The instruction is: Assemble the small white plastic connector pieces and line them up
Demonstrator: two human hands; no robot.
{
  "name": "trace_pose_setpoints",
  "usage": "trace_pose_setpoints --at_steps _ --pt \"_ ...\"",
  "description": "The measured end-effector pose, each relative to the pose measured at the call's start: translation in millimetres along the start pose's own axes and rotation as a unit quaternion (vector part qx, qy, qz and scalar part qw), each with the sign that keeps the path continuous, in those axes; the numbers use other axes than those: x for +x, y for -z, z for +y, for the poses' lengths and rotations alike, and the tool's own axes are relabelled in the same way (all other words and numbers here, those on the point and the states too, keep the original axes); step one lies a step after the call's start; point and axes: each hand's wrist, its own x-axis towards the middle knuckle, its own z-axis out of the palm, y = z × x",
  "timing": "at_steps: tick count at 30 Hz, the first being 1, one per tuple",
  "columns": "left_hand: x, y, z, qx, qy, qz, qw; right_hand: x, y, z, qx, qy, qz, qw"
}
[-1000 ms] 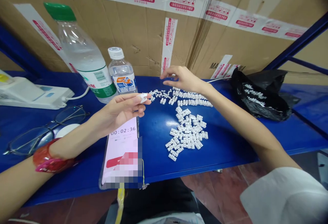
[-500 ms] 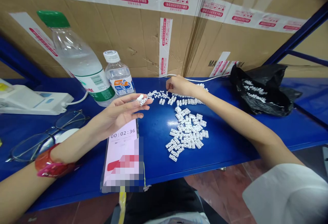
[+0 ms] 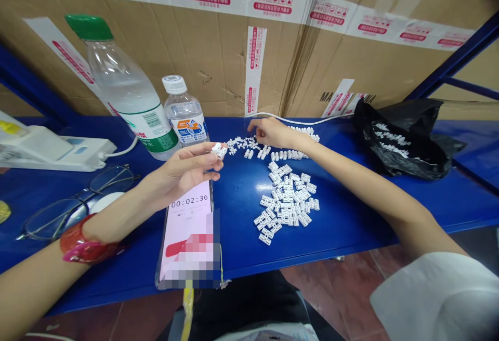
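My left hand (image 3: 187, 167) is raised over the blue shelf (image 3: 351, 216) and pinches a small white plastic clip (image 3: 219, 150) between thumb and fingertips. My right hand (image 3: 273, 131) rests farther back, fingers curled down onto a loose row of small white parts (image 3: 249, 146); whether it grips one I cannot make out. A heap of white clips (image 3: 286, 203) lies in the middle of the shelf, in front of the right forearm.
A phone showing a timer (image 3: 189, 237) lies below the left hand. Two water bottles (image 3: 125, 91) (image 3: 185, 112), a white power strip (image 3: 47, 148) and glasses (image 3: 74, 200) stand left. A black bag with white parts (image 3: 401, 138) sits right. Cardboard boxes (image 3: 218, 44) wall the back.
My right hand dropped from hovering with spread fingers down onto the back row of parts and curled. The left hand kept holding its clip, shifting slightly.
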Motion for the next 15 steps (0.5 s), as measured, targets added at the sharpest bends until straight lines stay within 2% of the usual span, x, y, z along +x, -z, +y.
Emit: trace_pose_setpoints --at_steps 4,7,11,13,15 --pt "-1 -3 1 -0.001 -0.003 0.000 1.000 -2 10 -5 0.019 0.041 0.022 0.999" --pt "-2 -4 1 -0.004 -0.005 0.006 1.000 -7 22 -18 0.120 0.090 0.050 0.987" --pt "-1 -3 0 -0.013 -0.006 0.007 1.000 -19 35 -51 0.346 0.140 0.027 0.927" --pt "-1 -2 0 -0.016 -0.003 0.000 1.000 -26 36 -68 0.408 0.157 0.027 0.899" --pt "-1 0 0 -0.017 -0.003 -0.008 1.000 -32 35 -82 0.426 0.180 0.044 0.886"
